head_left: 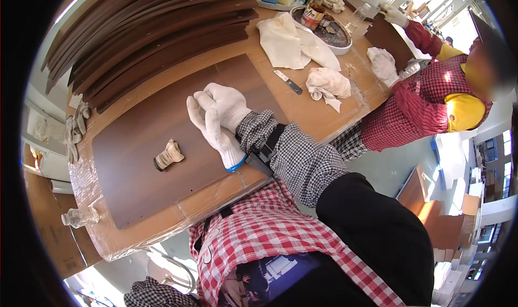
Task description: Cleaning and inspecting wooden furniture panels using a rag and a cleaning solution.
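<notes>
My right hand (225, 103), in a white knit glove, is above a flat dark-brown panel (135, 123) on the table. Its fingers are closed on a second, loose white glove (217, 140), whose blue-edged cuff hangs toward my body. A stained, crumpled pale rag (169, 156) lies on the panel, nearer my left side. At the bottom left only a checked sleeve (156, 293) of my left arm shows; the left hand is out of view.
Curved stacks of brown panels (162, 32) fill the table's far left. White cloths (280, 40), a putty knife (288, 82) and a stained tray (345, 45) lie right. A clear bottle (81, 217) and grey gloves (75, 129) lie left. A co-worker (421, 97) stands right.
</notes>
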The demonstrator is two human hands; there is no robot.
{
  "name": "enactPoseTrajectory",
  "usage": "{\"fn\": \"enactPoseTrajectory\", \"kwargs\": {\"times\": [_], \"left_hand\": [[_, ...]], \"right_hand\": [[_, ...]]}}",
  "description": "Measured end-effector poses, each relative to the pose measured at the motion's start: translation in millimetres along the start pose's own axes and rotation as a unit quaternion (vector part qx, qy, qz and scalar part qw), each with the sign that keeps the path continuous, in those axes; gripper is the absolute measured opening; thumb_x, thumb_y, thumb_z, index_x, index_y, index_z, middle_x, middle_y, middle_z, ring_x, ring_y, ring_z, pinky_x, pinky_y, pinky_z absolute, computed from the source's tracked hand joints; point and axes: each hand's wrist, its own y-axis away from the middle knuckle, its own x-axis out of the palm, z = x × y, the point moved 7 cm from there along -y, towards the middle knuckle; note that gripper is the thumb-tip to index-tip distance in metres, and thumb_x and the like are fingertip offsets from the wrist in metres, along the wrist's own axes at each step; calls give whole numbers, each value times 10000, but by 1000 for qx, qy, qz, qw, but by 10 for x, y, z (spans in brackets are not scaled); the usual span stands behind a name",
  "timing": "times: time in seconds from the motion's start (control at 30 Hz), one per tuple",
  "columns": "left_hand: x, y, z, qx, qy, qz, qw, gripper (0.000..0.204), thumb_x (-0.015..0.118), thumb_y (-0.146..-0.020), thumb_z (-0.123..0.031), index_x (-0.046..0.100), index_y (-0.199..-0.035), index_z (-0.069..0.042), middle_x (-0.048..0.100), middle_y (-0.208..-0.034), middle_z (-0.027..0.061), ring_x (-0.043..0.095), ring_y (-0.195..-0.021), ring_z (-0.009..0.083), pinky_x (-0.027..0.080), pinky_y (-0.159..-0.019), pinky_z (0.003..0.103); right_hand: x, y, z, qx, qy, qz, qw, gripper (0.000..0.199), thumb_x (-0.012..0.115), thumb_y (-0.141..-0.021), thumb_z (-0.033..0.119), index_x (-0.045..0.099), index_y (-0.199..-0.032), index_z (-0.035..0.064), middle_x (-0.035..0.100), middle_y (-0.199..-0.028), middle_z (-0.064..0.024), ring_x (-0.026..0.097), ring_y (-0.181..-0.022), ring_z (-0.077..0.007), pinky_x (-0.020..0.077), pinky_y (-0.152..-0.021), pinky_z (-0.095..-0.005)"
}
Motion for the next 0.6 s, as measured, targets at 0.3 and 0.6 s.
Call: {"fn": "enactPoseTrajectory", "kwargs": {"times": [0.3,0.6], "left_hand": [[-134,-124,105,3,11,-2,1000,766,654,-933,-233,373,-1624,-58,471,-1560,175,498,-1408,310,387,-1212,442],[-22,-62,49,-3,0,-17,1000,749,645,-950,-239,370,-1626,-68,481,-1556,186,519,-1391,314,398,-1206,443]], "right_hand": [[26,10,72,-1,0,6,1000,458,633,-1023,473,723,-1094,29,772,-970,-119,744,-931,-247,577,-861,-352],[-26,79,129,24,-2,34,999,480,590,-1049,484,694,-1154,27,757,-1069,-168,717,-1043,-315,558,-958,-389]]}}
